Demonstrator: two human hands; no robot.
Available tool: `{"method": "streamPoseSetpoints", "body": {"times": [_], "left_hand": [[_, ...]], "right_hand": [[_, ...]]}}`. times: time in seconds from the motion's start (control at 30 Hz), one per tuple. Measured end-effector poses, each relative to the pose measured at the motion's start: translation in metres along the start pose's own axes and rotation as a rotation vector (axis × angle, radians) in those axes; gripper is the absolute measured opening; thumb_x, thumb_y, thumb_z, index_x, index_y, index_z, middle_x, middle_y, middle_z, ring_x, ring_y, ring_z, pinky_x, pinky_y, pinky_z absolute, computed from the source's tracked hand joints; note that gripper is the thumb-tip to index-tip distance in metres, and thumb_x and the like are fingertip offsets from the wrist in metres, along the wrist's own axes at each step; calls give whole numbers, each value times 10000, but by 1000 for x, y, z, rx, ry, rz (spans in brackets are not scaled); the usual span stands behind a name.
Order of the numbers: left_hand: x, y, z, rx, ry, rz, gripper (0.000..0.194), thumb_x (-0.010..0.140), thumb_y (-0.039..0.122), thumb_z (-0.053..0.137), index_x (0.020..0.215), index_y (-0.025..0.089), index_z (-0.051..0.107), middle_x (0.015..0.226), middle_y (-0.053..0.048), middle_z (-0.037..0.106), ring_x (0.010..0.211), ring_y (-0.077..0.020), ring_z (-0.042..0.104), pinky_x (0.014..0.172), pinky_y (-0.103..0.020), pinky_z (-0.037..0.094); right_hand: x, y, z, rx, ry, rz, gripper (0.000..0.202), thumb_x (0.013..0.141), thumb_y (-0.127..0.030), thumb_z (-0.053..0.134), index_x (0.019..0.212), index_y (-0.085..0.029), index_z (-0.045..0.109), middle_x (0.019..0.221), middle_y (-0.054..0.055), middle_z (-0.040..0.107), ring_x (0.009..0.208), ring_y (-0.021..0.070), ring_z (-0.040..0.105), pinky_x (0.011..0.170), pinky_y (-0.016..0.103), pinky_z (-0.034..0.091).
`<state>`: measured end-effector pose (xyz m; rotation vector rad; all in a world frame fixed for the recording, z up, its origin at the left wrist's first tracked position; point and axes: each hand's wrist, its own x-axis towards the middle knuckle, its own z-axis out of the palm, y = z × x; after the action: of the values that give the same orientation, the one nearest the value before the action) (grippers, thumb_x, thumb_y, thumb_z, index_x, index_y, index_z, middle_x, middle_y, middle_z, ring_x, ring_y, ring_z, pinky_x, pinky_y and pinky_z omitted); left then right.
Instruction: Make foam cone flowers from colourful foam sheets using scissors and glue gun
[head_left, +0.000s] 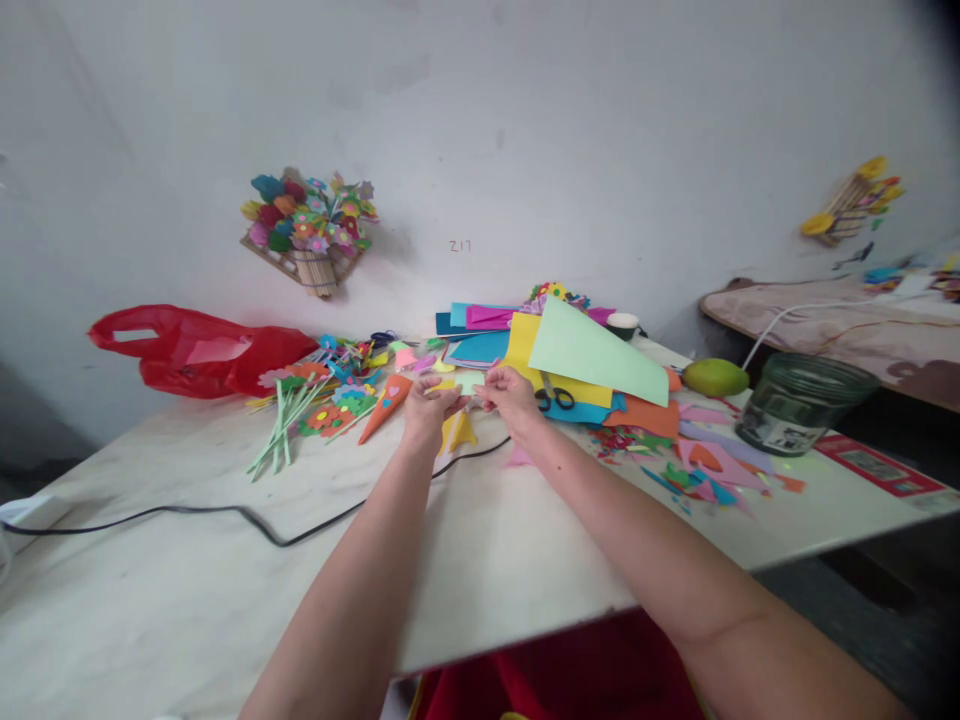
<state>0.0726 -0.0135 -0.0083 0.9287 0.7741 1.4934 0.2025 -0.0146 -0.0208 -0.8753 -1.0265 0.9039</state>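
Between my two hands a small pale green paper piece (470,381) is held above the table. My left hand (429,402) pinches its left end, and my right hand (507,392) pinches the right end. Just below lies a yellow cut-out piece (458,432). An orange cone (385,407) with small hearts on it rests left of my left hand. Close to the right hand, black-handled scissors (556,398) lie on a yellow sheet (520,350). A large light green sheet (596,350) leans over the pile there.
Flowers with pale green stems (279,430) and a red plastic bag (202,350) lie at left. A black cable (281,541) crosses the table (480,560). Colourful scraps (697,485), a green mango (716,377) and a dark glass jar (799,405) are at right. Flower decorations (313,225) hang on the wall.
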Motion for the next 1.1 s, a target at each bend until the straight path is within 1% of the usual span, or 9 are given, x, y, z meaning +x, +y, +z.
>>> {"method": "streamPoseSetpoints", "body": {"times": [0.07,0.17,0.33,0.47,0.63,0.77,0.87,0.97,1.1], "left_hand": [[1,0,0,21,-18,-39,398,586,135,759,834,190,453,598,37,620,556,-139,647,682,-297,525],[1,-1,-2,157,-105,-100,300,637,290,757,727,164,500,569,5,601,497,-108,582,596,-262,502],[-1,-3,-2,353,-266,-85,392,650,466,729,586,155,500,479,19,507,404,-63,439,455,-221,414],[-1,-3,-1,320,-320,10,395,634,458,738,564,160,488,464,32,485,405,-56,408,448,-213,395],[0,-2,-3,307,-306,90,349,658,410,719,561,162,494,475,27,498,436,-68,439,489,-222,413],[0,-1,-5,313,-279,124,312,684,385,696,568,161,512,473,28,493,445,-71,438,506,-225,406],[0,-1,-5,319,-298,121,313,690,384,690,562,163,510,488,23,502,469,-78,458,520,-225,401],[-1,0,-4,326,-334,113,321,689,388,690,558,161,505,510,14,518,488,-78,465,517,-219,386],[-2,0,-3,339,-331,73,343,694,445,675,588,158,521,524,3,536,484,-85,477,522,-230,402]], "right_hand": [[1,1,-1,-5,-5,2,306,534,-296,740,684,-196,493,533,-83,525,422,73,474,447,219,396],[0,1,-1,-18,-22,4,292,539,-289,730,684,-200,492,518,-86,510,426,77,470,451,222,393],[-4,-4,3,-27,-53,9,271,547,-277,714,677,-194,492,510,-87,506,431,73,474,459,221,396],[-7,-7,5,-2,-72,11,283,540,-266,726,671,-191,486,493,-90,501,427,67,472,462,217,398],[-8,-8,2,89,-89,50,294,595,-350,724,719,-190,511,520,-67,545,461,86,525,472,218,430],[-10,-13,-1,97,-91,151,361,663,-497,677,753,-182,525,583,-12,619,408,73,477,360,191,308],[-12,-15,-1,29,-209,215,412,695,-572,626,702,-172,528,552,4,609,371,57,417,337,191,227],[-12,-13,0,-24,-276,166,391,666,-535,660,636,-168,529,544,-11,581,380,49,404,355,197,234],[-10,-9,0,-34,-246,88,338,654,-454,665,567,-179,489,513,-31,531,396,51,385,381,207,244]]}}
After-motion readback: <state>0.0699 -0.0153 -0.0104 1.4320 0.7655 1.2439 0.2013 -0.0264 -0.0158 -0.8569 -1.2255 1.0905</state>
